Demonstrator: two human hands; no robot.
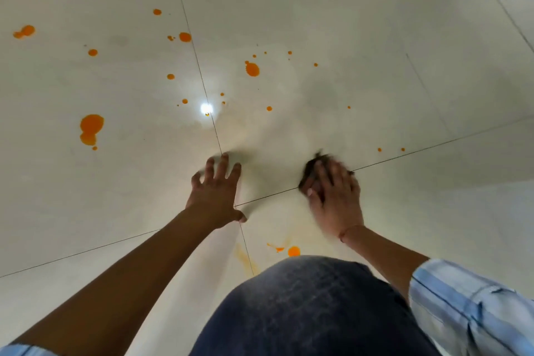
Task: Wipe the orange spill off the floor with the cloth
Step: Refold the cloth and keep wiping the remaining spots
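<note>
Glossy tiled floor (375,66), round orange spill drops (252,69); left fingers (224,165) splayed, right fingers (332,176) on crumpled cloth (313,162).

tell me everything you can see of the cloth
The cloth is a small dark wad, brownish-black, soft-looking and bunched, and blurred in the picture. Most of it is hidden under the right hand, which presses it onto the pale tiled floor beside a grout line. Only its far and left edges poke out past the hand. No staining on it can be made out.
</note>
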